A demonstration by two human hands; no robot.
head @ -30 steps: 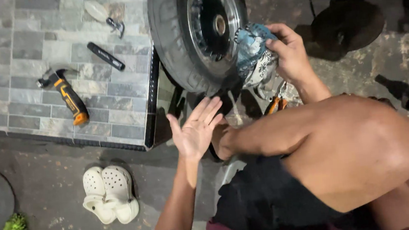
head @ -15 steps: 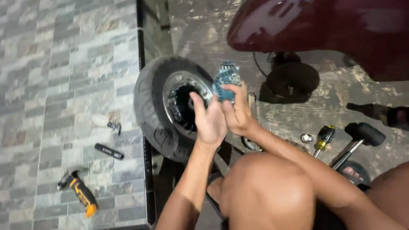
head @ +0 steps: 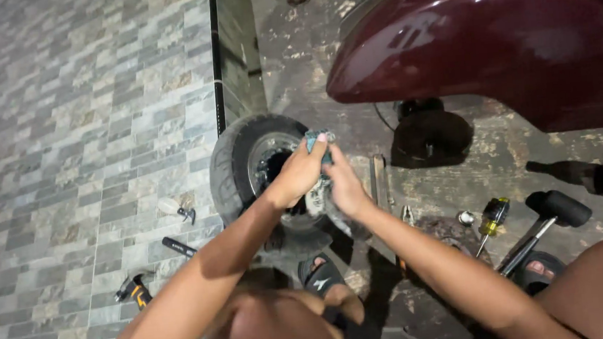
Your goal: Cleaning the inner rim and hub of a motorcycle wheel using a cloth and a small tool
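- Firstly, far left: grey-brown stone tiling (head: 62, 138) covered the left side of the ground, edged by a dark metal strip (head: 217, 68) running near to far.
- On the tiles, near left: a black-and-orange hand tool (head: 133, 290) lay nearest; a dark bar-shaped tool (head: 178, 246) lay just right of it, and a small pale object (head: 175, 208) sat a little farther off, close to the tyre.
- Centre: a small wheel with a black tyre (head: 228, 169) stood upright at the tile edge, its metal hub facing right.
- Left hand (head: 300, 175) reached over the hub, fingers clenched around a blue-grey rag (head: 316, 141), whose top stuck out above the knuckles.
- Right hand (head: 346, 187) sat just beside the left, touching it, fingers curled onto the lower part of the same rag; the rag was pressed against the wheel hub between both hands.
- Below the hands, a foot in a black sandal (head: 322, 279) rested on the stained concrete.
- Right of centre: a flat metal bar (head: 379, 179) lay near the right wrist.
- Far right, above: a glossy maroon body panel (head: 493, 47) overhung the concrete, with a dark round part (head: 432, 138) beneath it.
- Near right: a yellow-handled screwdriver (head: 490, 220) and a black rubber mallet (head: 556, 210) lay side by side, close but apart.
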